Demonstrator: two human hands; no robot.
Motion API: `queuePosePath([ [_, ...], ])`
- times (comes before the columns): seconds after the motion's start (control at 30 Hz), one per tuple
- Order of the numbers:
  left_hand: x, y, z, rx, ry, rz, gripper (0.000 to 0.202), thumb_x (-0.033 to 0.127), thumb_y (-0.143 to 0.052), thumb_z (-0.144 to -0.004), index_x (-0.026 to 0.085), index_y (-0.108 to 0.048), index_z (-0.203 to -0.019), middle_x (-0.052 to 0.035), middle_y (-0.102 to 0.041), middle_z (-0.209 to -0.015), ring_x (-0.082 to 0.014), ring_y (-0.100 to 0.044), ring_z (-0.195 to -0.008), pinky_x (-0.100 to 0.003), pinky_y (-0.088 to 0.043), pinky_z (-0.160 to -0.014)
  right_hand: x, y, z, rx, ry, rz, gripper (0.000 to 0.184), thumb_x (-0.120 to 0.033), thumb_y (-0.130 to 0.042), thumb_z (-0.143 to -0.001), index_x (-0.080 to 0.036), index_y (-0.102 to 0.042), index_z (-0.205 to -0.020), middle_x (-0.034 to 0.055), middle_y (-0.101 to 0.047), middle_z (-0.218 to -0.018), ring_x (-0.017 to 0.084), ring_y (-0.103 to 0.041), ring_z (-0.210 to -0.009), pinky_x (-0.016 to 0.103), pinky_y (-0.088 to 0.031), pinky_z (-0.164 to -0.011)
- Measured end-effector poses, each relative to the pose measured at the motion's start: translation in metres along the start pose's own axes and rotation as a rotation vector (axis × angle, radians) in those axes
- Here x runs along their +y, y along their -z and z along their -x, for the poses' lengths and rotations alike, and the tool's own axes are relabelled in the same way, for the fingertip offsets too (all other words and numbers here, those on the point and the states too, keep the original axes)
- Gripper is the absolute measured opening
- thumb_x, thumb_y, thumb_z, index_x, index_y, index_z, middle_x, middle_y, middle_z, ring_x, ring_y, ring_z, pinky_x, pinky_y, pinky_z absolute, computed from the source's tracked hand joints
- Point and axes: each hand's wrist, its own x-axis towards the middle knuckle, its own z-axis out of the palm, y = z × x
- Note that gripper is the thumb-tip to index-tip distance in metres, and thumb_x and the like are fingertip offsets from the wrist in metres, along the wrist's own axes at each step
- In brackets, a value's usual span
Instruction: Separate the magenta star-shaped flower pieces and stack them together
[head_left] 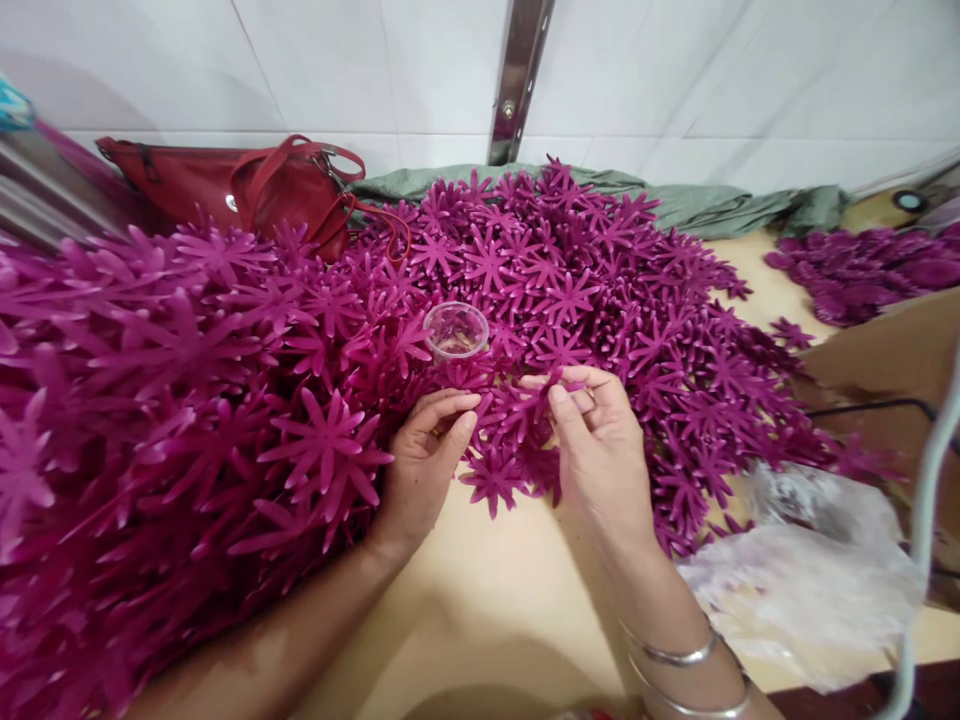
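My right hand (606, 455) pinches a purple star-shaped artificial flower piece (541, 408) between thumb and fingers, just above the table. A short way to the left, my left hand (421, 465) is closed, thumb against forefinger. Whatever it may hold at the fingertips is too small to make out. Beyond the hands, a clear plastic cup (456, 330) stands among the flower pieces, with small bits inside it. One loose flower piece (495, 480) lies on the table between my wrists. Two silver bangles circle my right wrist.
Large heaps of purple flower pieces (322, 440) spread left, behind and right over the pale table (510, 590). A red bag (292, 190) lies at the back left by the tiled wall. To the right are a crumpled plastic bag (810, 580), a cardboard box (885, 370) and darker purple pieces (877, 270).
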Motion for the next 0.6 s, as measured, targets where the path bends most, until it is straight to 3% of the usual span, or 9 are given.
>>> queuePosePath([
  [0.27, -0.001, 0.001, 0.0, -0.01, -0.01, -0.029, 0.014, 0.024, -0.068, -0.095, 0.023, -0.079, -0.104, -0.0053, -0.074, -0.113, -0.0173, -0.067, -0.113, -0.031, -0.051, -0.106, -0.002, -0.003, 0.001, -0.01, -0.014, 0.046, 0.015, -0.029, -0.078, -0.087, -0.023, -0.067, -0.095, -0.001, -0.075, -0.082, 0.015, -0.07, -0.078, 0.028, -0.056, -0.077],
  [0.4, -0.001, 0.002, 0.0, -0.018, -0.012, -0.031, 0.014, 0.026, -0.067, -0.096, 0.024, -0.079, -0.103, -0.0043, -0.073, -0.113, -0.0162, -0.067, -0.113, -0.029, -0.05, -0.106, -0.005, -0.002, 0.005, -0.024, -0.031, 0.174, 0.016, -0.033, -0.077, -0.087, -0.022, -0.066, -0.088, -0.0046, -0.062, -0.07, 0.012, -0.057, -0.063, 0.023, -0.048, -0.061],
  [0.6, 0.0, 0.004, 0.0, -0.056, -0.002, 0.011, 0.017, 0.032, -0.067, -0.097, 0.024, -0.08, -0.105, -0.0055, -0.073, -0.116, -0.0175, -0.066, -0.116, -0.03, -0.05, -0.107, -0.009, -0.003, 0.009, -0.135, -0.015, 0.278, 0.014, -0.035, -0.072, -0.092, -0.022, -0.066, -0.091, -0.0031, -0.062, -0.077, 0.012, -0.055, -0.067, 0.024, -0.048, -0.064],
])
